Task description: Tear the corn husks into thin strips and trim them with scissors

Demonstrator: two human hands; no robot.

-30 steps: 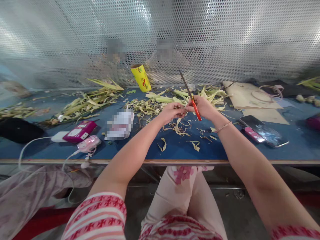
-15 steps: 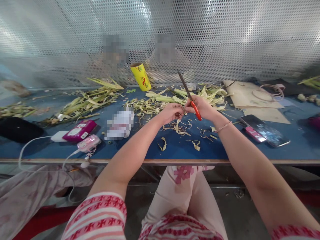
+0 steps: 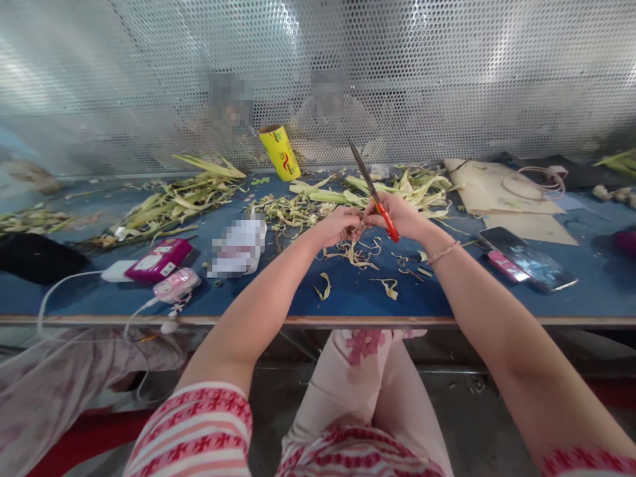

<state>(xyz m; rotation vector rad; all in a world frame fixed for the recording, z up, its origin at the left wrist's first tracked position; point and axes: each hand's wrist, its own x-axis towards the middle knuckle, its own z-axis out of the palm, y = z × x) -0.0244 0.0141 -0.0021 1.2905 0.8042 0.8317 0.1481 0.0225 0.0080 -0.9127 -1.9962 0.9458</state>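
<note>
My right hand is closed on a pair of scissors with red handles; the dark blades point up and away, to the left. Its fingertips meet those of my left hand, which is closed in a pinch. What the left fingers pinch is too small to make out. Below both hands lie curled pale husk scraps on the blue table. Just beyond them is a loose heap of shredded husks, with longer pale green husk leaves behind.
A yellow tube stands tilted by the perforated metal panel. To the left lie a husk pile, a purple box and a cabled pink device. On the right are a phone and brown cardboard.
My hands have drawn slightly closer together, and the scissors have shifted a little to the left with my right hand. Everything on the table lies as before.
</note>
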